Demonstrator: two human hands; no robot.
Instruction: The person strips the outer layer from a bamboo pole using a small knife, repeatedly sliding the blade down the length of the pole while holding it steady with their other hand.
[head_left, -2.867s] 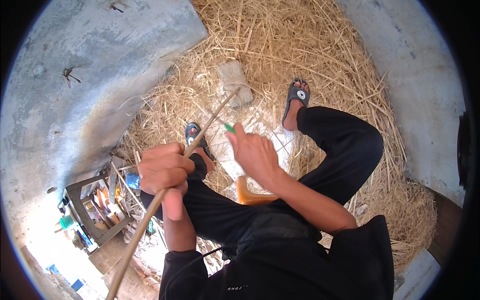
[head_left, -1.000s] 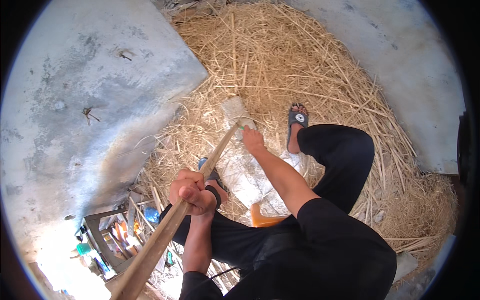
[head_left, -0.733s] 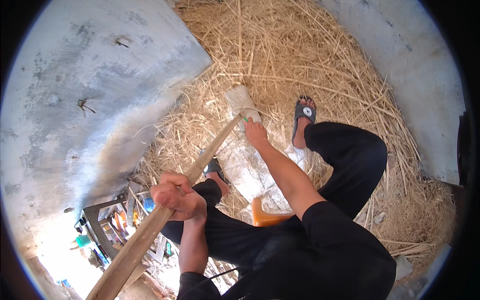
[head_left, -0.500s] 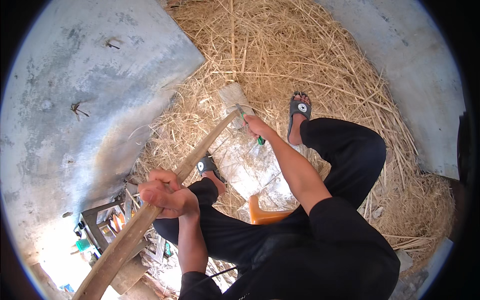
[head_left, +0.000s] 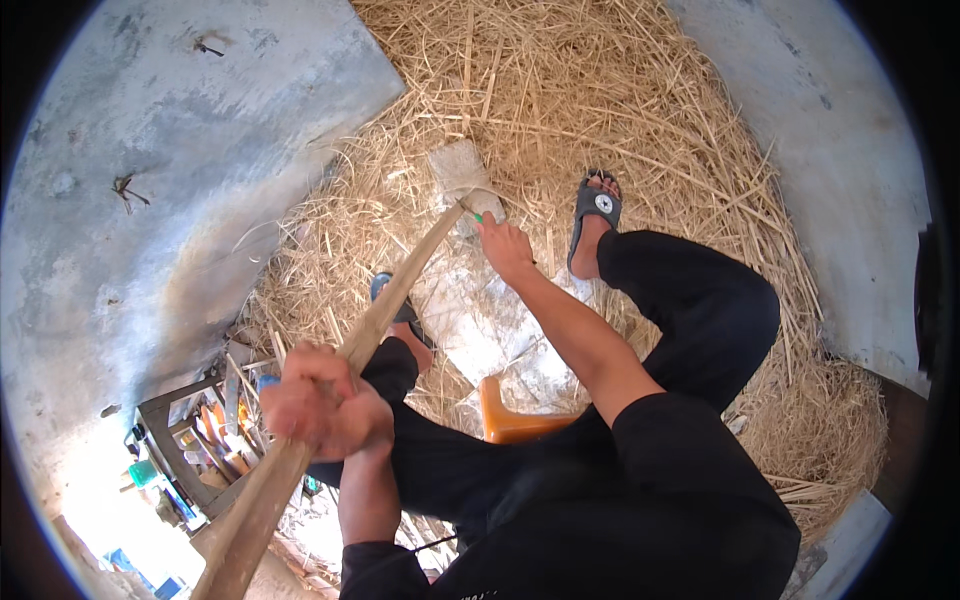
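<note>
My left hand point(head_left: 325, 400) is wrapped round a long bamboo strip point(head_left: 400, 290), which slants from the lower left up toward the middle. Its narrow far end comes to rest over a worn grey block point(head_left: 453, 165) on the floor. In my right hand point(head_left: 507, 247) is a green-handled knife point(head_left: 479, 217), mostly covered by the fingers. The short visible part of its blade lies at the strip's far end; whether it has cut in, I cannot tell.
Dry straw-like shavings point(head_left: 560, 90) cover the floor around my sandalled feet. Between my legs is an orange plastic stool point(head_left: 515, 425). A rack of tools point(head_left: 205, 440) stands at the lower left. Concrete walls point(head_left: 240, 140) rise on both sides.
My right hand has turned, and the knife's handle end no longer shows below it. The blade has shifted to the strip's tip. My left hand has moved slightly left.
</note>
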